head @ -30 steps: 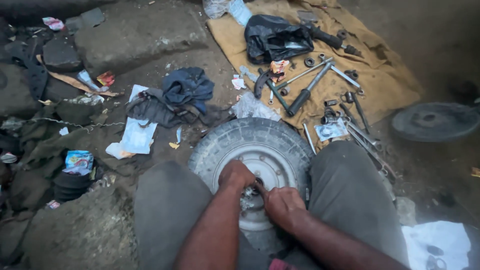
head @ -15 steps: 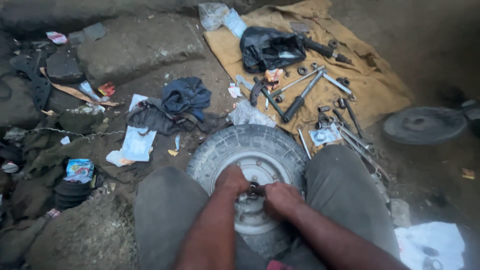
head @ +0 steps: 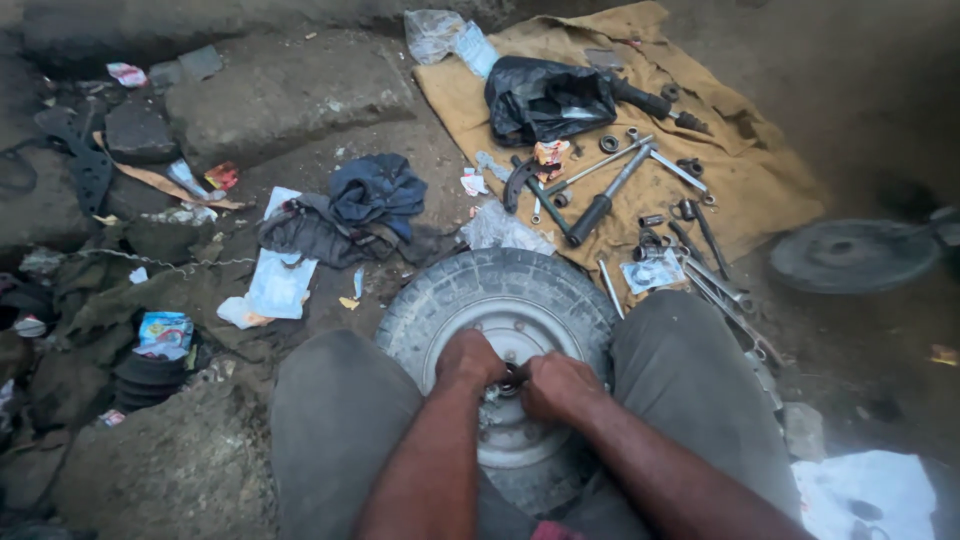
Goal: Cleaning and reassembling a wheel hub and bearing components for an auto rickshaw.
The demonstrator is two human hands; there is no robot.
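A small wheel with a black tyre (head: pixel 520 275) and a pale metal rim (head: pixel 520 440) lies flat on the ground between my knees. My left hand (head: pixel 468 362) is closed over the rim's hub. My right hand (head: pixel 556 386) is closed right beside it on the hub. A small dark metal part (head: pixel 511 379) shows between the two hands, gripped by both; what it is I cannot tell. My grey trouser legs (head: pixel 690 380) flank the wheel on both sides.
A tan cloth (head: pixel 770 170) at the upper right carries spanners, a long dark bar (head: pixel 605 195), rings and a black plastic bag (head: pixel 545 95). A dark disc (head: pixel 850 255) lies to the right. Rags (head: pixel 375 195), papers and stones lie on the dirt at left.
The camera has dipped, so the scene sits higher in view. Both hands have closed in together over the hub; the wheel has not moved.
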